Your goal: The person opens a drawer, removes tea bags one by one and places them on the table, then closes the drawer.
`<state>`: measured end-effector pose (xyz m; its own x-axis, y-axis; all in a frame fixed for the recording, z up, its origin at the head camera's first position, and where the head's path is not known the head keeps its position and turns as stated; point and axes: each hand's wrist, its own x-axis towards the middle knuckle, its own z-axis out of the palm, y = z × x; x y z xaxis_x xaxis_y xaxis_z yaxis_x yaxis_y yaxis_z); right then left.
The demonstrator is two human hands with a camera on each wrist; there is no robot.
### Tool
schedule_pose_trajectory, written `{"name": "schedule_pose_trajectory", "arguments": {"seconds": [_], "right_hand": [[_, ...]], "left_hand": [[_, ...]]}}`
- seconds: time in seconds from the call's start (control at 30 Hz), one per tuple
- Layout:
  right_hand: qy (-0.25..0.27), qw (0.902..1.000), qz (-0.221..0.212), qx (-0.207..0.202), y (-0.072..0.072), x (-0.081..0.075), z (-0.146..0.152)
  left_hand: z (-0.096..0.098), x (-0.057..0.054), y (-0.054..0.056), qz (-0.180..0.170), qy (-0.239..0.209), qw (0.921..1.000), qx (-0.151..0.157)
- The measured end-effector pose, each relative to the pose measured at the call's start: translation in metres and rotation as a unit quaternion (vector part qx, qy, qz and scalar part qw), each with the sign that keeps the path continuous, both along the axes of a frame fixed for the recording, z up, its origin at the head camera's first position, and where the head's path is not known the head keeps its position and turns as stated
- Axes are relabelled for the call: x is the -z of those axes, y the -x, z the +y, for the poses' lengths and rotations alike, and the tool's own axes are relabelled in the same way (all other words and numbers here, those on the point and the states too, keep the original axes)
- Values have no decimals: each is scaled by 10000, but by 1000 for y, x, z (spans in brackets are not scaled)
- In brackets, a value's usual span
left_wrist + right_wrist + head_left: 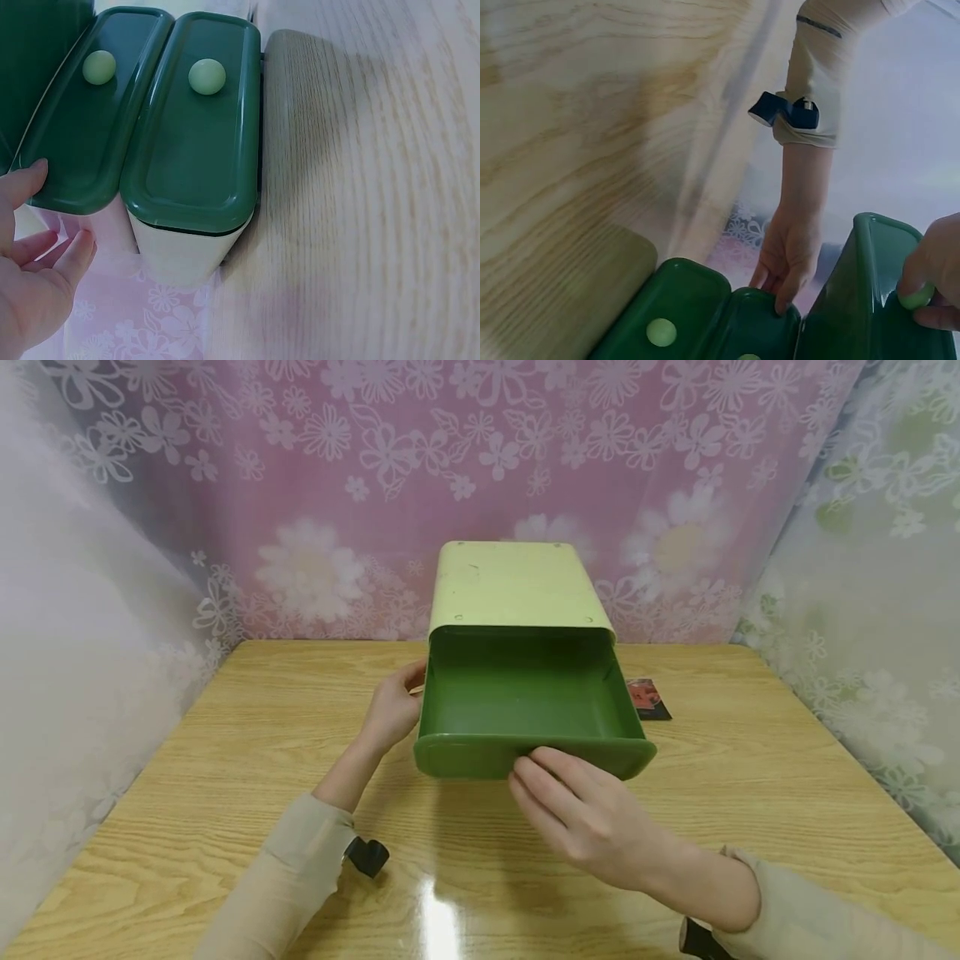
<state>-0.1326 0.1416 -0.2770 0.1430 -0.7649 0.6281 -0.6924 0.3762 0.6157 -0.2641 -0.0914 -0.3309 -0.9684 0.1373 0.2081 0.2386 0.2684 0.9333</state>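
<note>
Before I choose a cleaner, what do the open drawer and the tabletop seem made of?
Open drawer: probably smooth, slightly shiny plastic, from its rounded edges and even green. Tabletop: wood or wood-look laminate, glossy, from the grain and bright reflection; which one, I can't tell.

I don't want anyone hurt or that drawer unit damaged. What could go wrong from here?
The top drawer sticks well out, its knob held by the right hand; pulled further, it might drop or tip the unit. The left hand is at the front corner of the middle drawer and could get pinched if the open one slid shut.
</note>
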Motion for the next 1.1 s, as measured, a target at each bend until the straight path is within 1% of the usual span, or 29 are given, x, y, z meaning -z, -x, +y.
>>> {"name": "schedule_pose_trajectory", "arguments": {"seconds": [0.2,0.3,0.5,0.77,1.1], "right_hand": [[64,10000,-11,15,1,-8,0],[12,10000,-55,72,2,-9,0],[-114,9995,-230,164,4,-10,2],[-8,9995,-238,193,11,-10,1],[-71,9993,-285,216,19,-10,3]], "left_hand": [[0,-1,-1,-18,7,10000,-23],[0,-2,0,-17,-5,10000,-18],[0,-2,-2,-51,26,10000,-33],[1,-1,-3,-35,113,9999,-57],[1,-1,-3,9,165,9999,-31]]}}
